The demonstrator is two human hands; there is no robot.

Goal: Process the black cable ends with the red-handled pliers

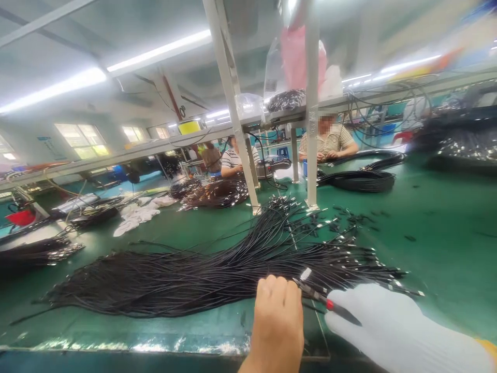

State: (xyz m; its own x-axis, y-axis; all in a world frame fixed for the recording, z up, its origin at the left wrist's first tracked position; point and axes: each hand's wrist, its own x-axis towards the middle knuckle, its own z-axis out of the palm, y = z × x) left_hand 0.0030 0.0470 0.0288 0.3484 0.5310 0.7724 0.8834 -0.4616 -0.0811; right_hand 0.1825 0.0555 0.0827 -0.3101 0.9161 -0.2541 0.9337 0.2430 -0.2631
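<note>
My left hand [278,316], bare, is closed in a fist at the near side of a long bundle of black cables [163,280]. It appears to grip a black cable, mostly hidden by the fingers. In a white glove, my right hand [373,321] is wrapped round pliers [342,311] with red and black handles. The jaws of the pliers point left and reach close to the left fist; whether they touch a cable I cannot tell. A small white tag [306,274] stands up beside the jaws. Many cable ends with light tips fan out to the right.
A green table [446,233] carries the work. Metal posts [311,114] rise from it and bear a shelf with bags. Coiled cables [357,181] lie across from me, near a person in a striped shirt [330,140]. White gloves [140,213] lie at the left; small black pieces [353,217] are scattered.
</note>
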